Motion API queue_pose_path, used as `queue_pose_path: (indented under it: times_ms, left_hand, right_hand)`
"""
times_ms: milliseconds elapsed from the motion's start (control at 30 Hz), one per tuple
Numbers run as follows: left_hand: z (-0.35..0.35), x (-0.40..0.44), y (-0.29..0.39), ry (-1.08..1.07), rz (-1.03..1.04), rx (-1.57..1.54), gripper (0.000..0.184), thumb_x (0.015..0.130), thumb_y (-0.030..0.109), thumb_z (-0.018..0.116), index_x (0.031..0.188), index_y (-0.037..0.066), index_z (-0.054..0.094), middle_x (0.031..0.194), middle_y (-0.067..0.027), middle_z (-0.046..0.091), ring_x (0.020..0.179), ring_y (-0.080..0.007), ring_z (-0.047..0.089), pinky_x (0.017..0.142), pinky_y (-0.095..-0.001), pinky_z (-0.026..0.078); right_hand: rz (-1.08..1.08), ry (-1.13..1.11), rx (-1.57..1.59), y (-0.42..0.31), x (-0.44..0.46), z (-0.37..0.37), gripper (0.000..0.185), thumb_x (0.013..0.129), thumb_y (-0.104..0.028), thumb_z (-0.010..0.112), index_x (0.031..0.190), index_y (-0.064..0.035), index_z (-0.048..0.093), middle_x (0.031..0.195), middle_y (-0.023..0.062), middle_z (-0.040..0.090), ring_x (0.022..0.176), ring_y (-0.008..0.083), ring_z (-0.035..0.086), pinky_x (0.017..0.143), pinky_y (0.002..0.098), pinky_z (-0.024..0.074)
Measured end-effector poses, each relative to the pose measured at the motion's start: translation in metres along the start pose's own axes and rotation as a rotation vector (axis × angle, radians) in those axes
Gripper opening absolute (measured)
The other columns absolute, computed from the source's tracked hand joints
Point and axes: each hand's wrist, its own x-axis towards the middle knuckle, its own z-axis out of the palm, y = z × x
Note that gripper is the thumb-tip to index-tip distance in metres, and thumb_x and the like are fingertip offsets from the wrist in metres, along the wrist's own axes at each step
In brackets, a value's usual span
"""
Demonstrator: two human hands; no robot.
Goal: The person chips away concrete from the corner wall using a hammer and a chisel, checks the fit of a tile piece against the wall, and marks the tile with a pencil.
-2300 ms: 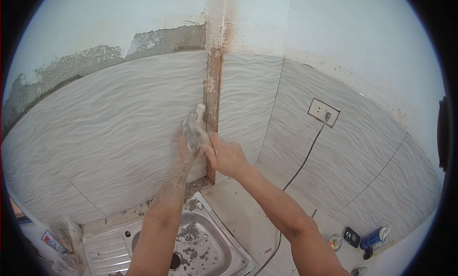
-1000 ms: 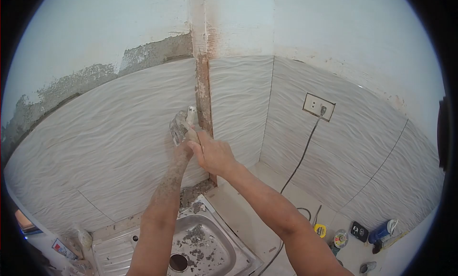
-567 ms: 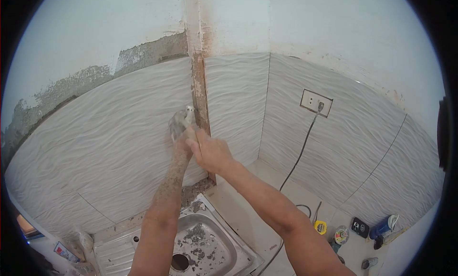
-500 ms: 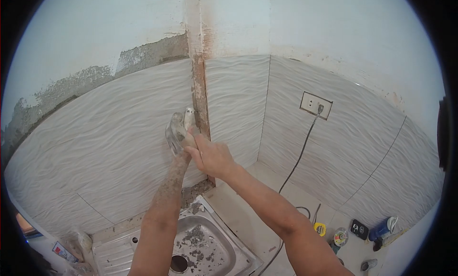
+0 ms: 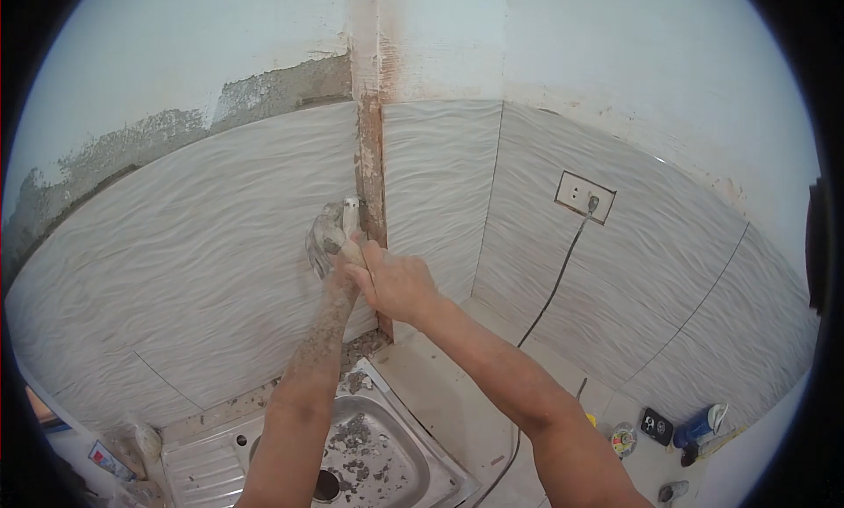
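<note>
My right hand point(image 5: 400, 284) is closed around a narrow, flat, pale tool point(image 5: 351, 216) that looks like a putty knife. Its tip points up beside the brown, bare strip point(image 5: 373, 170) between the wall tiles. Just left of the tool, my left hand point(image 5: 325, 240) is against or close to the wavy white tile point(image 5: 220, 244). It appears wrapped in a clear plastic glove smeared with grey mortar, and its fingers look curled. Whatever it may hold is hidden. Grey splashes cover the left forearm, which crosses beneath the right hand.
Below is a steel sink point(image 5: 422, 438) with grey crumbs in its bowl. A black cord point(image 5: 556, 288) hangs from the wall socket point(image 5: 586, 197) to the counter. At right stand a blue can point(image 5: 701, 425), a black box point(image 5: 657, 425) and a tape roll point(image 5: 623, 439). A tube point(image 5: 109, 461) lies at left.
The view has shifted slightly. Both hands stay together at the strip, with the left hand turned a little. The right arm now covers more of the yellow item on the counter.
</note>
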Motion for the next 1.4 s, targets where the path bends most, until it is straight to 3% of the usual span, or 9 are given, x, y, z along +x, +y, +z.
queue_pose_path:
  times_ms: [67,133,333,767,933,1000,1233,1333,1400]
  left_hand:
    - [0.0,-0.004,0.001,0.154,0.189,-0.072,0.048,0.094,0.032,0.064,0.132,0.005,0.054,0.121,-0.0248,0.064,0.109,-0.0413,0.063,0.092,-0.0456,0.05]
    - [-0.01,0.0,0.01,-0.063,-0.134,0.105,0.045,0.093,0.033,0.065,0.127,0.005,0.057,0.121,-0.0245,0.064,0.108,-0.0413,0.064,0.087,-0.0472,0.052]
    - [-0.002,0.001,0.0,0.03,-0.157,-0.03,0.041,0.096,0.033,0.06,0.127,0.006,0.057,0.11,-0.0248,0.068,0.104,-0.0467,0.064,0.084,-0.0523,0.051]
    - [-0.02,0.028,0.0,0.275,0.117,0.059,0.032,0.104,0.03,0.049,0.121,0.004,0.056,0.099,-0.0283,0.069,0.097,-0.0502,0.064,0.078,-0.0569,0.049]
    - [-0.078,0.047,0.05,-0.022,-0.076,0.075,0.036,0.105,0.038,0.049,0.113,0.004,0.056,0.089,-0.0278,0.068,0.084,-0.0508,0.064,0.072,-0.0582,0.048]
    - [-0.097,0.056,0.064,-0.073,-0.099,0.132,0.042,0.106,0.041,0.046,0.117,0.003,0.058,0.094,-0.0255,0.07,0.088,-0.0485,0.065,0.075,-0.0552,0.048]
    - [-0.12,0.081,0.064,-0.187,0.012,0.351,0.052,0.107,0.049,0.043,0.13,0.004,0.056,0.091,-0.0247,0.07,0.089,-0.0469,0.066,0.076,-0.0559,0.049]
    - [-0.116,0.078,0.065,-0.199,-0.015,0.385,0.05,0.107,0.049,0.043,0.131,0.006,0.052,0.086,-0.0253,0.069,0.086,-0.0475,0.066,0.073,-0.0571,0.049]
    - [-0.107,0.075,0.056,-0.167,0.008,0.406,0.048,0.107,0.048,0.042,0.127,0.005,0.051,0.083,-0.0245,0.069,0.083,-0.0477,0.066,0.072,-0.0575,0.049]
  right_hand:
    - [0.098,-0.085,-0.046,0.003,0.006,-0.002,0.043,0.103,-0.04,0.049,0.117,0.0003,0.053,0.078,0.0217,0.07,0.068,0.0432,0.069,0.06,0.0537,0.0539]
    - [0.097,-0.028,-0.006,-0.007,0.003,0.002,0.04,0.104,-0.04,0.049,0.11,-0.0011,0.052,0.075,0.022,0.069,0.068,0.0437,0.069,0.06,0.0546,0.053]
    - [0.064,-0.025,-0.03,0.0,0.006,0.003,0.041,0.104,-0.04,0.048,0.116,-0.0009,0.053,0.072,0.0223,0.068,0.067,0.0437,0.068,0.061,0.0547,0.0524]
    - [0.175,-0.05,0.247,-0.009,0.003,-0.026,0.043,0.105,-0.037,0.044,0.117,0.0019,0.056,0.083,0.0271,0.067,0.082,0.0466,0.066,0.07,0.0561,0.0507]
    - [0.117,0.18,0.38,0.005,0.024,-0.049,0.046,0.106,-0.039,0.042,0.107,0.0048,0.056,0.082,0.0336,0.064,0.083,0.0544,0.063,0.075,0.0579,0.049]
    - [0.166,0.187,0.442,0.004,0.035,-0.066,0.042,0.108,-0.036,0.042,0.104,0.0036,0.056,0.063,0.0137,0.056,0.051,0.0279,0.055,0.052,0.0419,0.0455]
    - [0.209,0.092,0.664,-0.003,0.056,-0.081,0.046,0.109,-0.044,0.041,0.099,-0.0013,0.055,0.061,-0.0022,0.045,0.048,0.0079,0.043,0.044,0.026,0.0365]
    - [0.22,0.069,0.622,0.006,0.056,-0.066,0.046,0.108,-0.043,0.042,0.099,-0.0006,0.055,0.063,0.0005,0.048,0.048,0.01,0.044,0.045,0.0286,0.0383]
    - [0.201,0.03,0.395,0.013,0.057,-0.055,0.049,0.108,-0.041,0.043,0.098,0.0051,0.058,0.078,0.0263,0.065,0.074,0.046,0.063,0.07,0.0508,0.0473]
